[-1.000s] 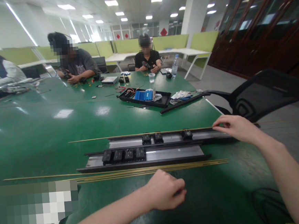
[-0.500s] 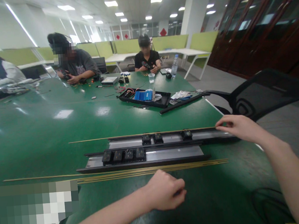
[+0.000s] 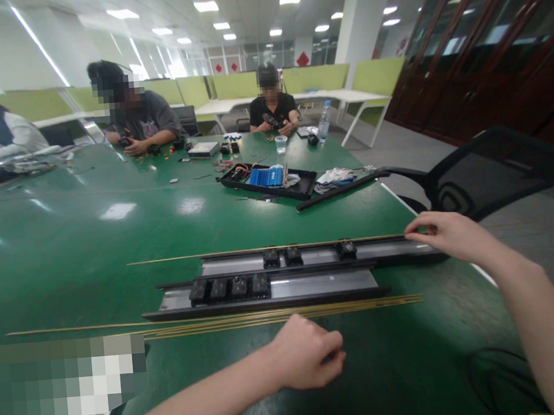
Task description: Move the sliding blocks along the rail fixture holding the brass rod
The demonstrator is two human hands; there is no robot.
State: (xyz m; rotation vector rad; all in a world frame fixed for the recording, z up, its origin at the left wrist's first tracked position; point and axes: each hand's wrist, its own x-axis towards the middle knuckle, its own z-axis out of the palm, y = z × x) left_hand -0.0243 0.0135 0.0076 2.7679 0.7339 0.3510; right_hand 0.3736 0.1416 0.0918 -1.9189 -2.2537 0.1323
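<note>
From where I stand, a single thin brass-coloured rod (image 3: 166,260) runs crosswise before the person, nearly level, its bare end pointing off to their left. Its long axis follows the far edge of the farther grey metal rail with black sides (image 3: 314,257), almost parallel to it, and that end pokes out well beyond the rail's left end. I can't tell where the other end stops.

The right hand (image 3: 445,236) has its thumb and fingertips pinched together on the rod, over the right part of that rail; most of the visible length stretches leftward from this grip. The left hand (image 3: 310,352) sits low, near the middle, fingers loosely curled; I can't tell whether anything is inside.

I count two rails lying side by side on the glossy green table (image 3: 93,247). Three squarish black blocks (image 3: 293,255) are on the farther one, the rod crossing at their far side, and four similar black blocks (image 3: 238,288) sit in a row on the nearer grey metal rail (image 3: 321,284). Several loose brass-coloured rods (image 3: 290,313), too bunched to count, lie between the nearer rail and the left hand.
</note>
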